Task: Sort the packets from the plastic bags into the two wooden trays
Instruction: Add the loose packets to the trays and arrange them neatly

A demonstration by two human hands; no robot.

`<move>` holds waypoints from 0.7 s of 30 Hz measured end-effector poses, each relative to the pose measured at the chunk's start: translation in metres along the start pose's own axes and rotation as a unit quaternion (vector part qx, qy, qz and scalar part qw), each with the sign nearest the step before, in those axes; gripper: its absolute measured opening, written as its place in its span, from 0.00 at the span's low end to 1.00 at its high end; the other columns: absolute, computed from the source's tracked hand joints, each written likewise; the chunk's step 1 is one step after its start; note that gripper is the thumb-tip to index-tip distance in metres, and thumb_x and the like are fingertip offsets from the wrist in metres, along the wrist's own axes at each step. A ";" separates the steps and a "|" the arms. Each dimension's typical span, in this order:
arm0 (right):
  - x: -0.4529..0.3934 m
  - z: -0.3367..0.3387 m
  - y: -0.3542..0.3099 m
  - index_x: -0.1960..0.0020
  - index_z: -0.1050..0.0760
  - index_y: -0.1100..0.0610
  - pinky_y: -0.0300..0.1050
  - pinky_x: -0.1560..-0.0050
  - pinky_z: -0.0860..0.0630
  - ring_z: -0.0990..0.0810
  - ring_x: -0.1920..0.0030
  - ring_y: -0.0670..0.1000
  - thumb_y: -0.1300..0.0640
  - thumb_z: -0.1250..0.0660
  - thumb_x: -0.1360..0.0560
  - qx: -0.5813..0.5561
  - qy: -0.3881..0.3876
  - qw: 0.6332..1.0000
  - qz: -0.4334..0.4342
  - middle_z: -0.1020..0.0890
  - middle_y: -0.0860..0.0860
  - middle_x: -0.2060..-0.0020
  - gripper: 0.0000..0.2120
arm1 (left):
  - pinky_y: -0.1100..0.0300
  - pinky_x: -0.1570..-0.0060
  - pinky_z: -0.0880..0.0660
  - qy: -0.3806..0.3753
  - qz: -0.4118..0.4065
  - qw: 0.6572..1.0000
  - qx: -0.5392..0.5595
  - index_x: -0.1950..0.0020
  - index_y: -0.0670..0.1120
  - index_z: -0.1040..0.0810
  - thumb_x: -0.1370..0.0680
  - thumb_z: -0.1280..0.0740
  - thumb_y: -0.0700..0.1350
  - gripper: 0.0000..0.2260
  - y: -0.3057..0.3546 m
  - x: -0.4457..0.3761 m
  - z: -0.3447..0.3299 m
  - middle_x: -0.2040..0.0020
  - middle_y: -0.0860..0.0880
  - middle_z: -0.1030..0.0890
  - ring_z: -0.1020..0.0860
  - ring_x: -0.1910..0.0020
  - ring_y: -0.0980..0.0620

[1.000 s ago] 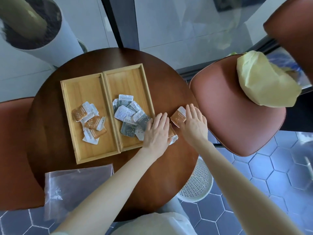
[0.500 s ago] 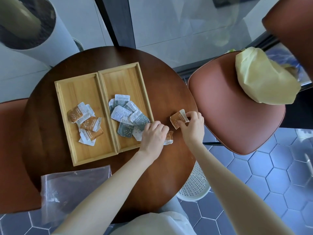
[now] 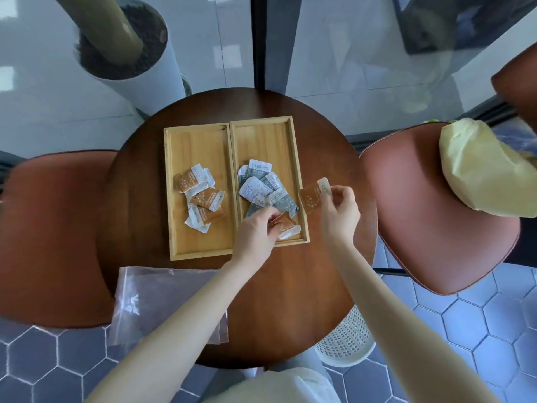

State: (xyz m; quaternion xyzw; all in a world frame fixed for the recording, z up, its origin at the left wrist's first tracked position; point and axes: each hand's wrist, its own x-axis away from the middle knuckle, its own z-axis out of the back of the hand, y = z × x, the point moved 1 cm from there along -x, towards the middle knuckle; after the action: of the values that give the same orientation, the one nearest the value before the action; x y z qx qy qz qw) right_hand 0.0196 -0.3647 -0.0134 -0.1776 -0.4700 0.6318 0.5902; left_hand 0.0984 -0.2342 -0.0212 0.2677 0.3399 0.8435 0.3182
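Note:
Two wooden trays lie side by side on the round table. The left tray [image 3: 197, 141] holds several orange packets [image 3: 206, 199]. The right tray [image 3: 261, 135] holds several grey packets [image 3: 255, 184]. My left hand [image 3: 255, 234] pinches an orange packet [image 3: 286, 225] over the near end of the right tray. My right hand [image 3: 338, 212] holds another orange packet [image 3: 309, 199] up by its white end, just above the right tray's right rim. An empty plastic bag [image 3: 162, 301] lies at the table's near left edge.
The dark round table [image 3: 290, 301] stands between brown chairs at the left [image 3: 49, 242] and right [image 3: 436, 228]. A yellow bag [image 3: 488, 170] rests on the right chair. A white planter [image 3: 125, 50] stands behind the table, a white basket [image 3: 345, 341] below its near right edge.
Both hands have lifted an orange packet off the table right of the trays and moved left, the left hand now over the right tray. The view has shifted.

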 end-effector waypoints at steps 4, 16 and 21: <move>0.021 -0.030 -0.021 0.53 0.26 0.58 0.23 0.66 0.33 0.26 0.66 0.40 0.58 0.37 0.24 -0.014 -0.064 0.997 0.032 0.25 0.43 0.66 0.04 | 0.64 0.61 0.30 0.059 0.027 0.998 -0.011 0.48 0.41 0.22 0.27 0.31 0.39 0.08 -0.028 0.008 0.038 0.55 0.45 0.17 0.24 0.63 0.52; 0.071 -0.111 -0.021 0.47 0.23 0.60 0.43 0.57 0.28 0.23 0.57 0.50 0.59 0.38 0.25 0.142 -0.292 0.943 0.078 0.21 0.49 0.60 0.09 | 0.61 0.57 0.26 0.126 0.111 0.985 -0.045 0.46 0.40 0.20 0.26 0.32 0.40 0.10 -0.107 0.036 0.095 0.52 0.43 0.16 0.19 0.55 0.45; 0.076 -0.123 -0.013 0.41 0.23 0.58 0.49 0.53 0.25 0.21 0.51 0.54 0.59 0.38 0.24 0.241 -0.309 0.909 0.139 0.17 0.56 0.50 0.14 | 0.55 0.54 0.23 0.128 0.126 0.979 -0.094 0.44 0.42 0.22 0.26 0.32 0.42 0.12 -0.116 0.042 0.093 0.48 0.44 0.18 0.20 0.50 0.45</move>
State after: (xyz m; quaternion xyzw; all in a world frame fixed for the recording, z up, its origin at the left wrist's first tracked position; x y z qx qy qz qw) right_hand 0.1043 -0.2500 -0.0389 0.1107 -0.4330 0.8249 0.3461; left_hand 0.1744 -0.1010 -0.0400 0.1668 0.2603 0.9325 0.1870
